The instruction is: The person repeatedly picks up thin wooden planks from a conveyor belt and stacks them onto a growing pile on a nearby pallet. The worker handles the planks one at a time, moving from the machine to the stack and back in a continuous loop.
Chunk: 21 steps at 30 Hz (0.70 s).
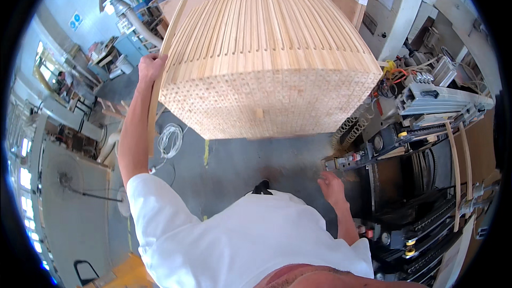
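Observation:
My left hand (153,68) is closed around a long, pale wooden strip (172,31), out along the left side of a big stack. That strip stands tilted beside the stack, its lower end reaching down past my forearm. The stack (266,26) is made of many light wooden slats piled tightly, their cut ends facing me and grooves running along the top ones. My right hand (332,186) hangs low at my right side near the machine, apart from the stack. Its fingers are loosely bent, with nothing visible in them.
On the right stands a machine with black rails (416,234) and a silver metal beam (442,98). Coiled air hoses (352,130) hang beside the stack. A white cable coil (170,141) lies on the grey floor, left of the stack. A standing fan (69,178) is at far left.

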Available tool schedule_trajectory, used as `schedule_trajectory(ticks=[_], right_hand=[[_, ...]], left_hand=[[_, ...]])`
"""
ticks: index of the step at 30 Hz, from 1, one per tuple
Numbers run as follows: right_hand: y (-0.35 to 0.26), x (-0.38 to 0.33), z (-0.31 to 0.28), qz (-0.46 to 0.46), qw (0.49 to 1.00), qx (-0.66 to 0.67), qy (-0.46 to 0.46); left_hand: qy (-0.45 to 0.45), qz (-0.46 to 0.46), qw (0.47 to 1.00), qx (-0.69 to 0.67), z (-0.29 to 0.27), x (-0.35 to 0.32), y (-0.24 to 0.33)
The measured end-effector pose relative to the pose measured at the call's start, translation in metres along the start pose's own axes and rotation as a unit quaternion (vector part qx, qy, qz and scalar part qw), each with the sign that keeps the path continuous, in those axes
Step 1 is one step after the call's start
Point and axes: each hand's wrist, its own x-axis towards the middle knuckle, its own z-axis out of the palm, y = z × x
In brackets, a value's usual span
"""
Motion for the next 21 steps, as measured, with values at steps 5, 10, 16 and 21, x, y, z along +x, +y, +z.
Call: schedule_trajectory(ticks=[5,10,16,21], right_hand=[[0.068,-0.044,0.097,0.204,0.974,-0.092,-0.043],[0.074,-0.121,0.153,0.322,0.939,-0.098,-0.074],[0.125,-0.184,0.212,0.514,0.850,0.113,-0.018],[0.117,-0.206,0.221,0.538,0.838,0.085,0.012]], left_hand=[[-0.014,0.013,0.993,0.116,0.048,0.136,-0.047],[-0.046,0.056,0.984,0.163,0.109,0.194,-0.045],[-0.083,0.067,0.983,0.151,0.139,0.279,-0.088],[-0.063,0.111,0.971,0.204,0.224,0.288,-0.095]])
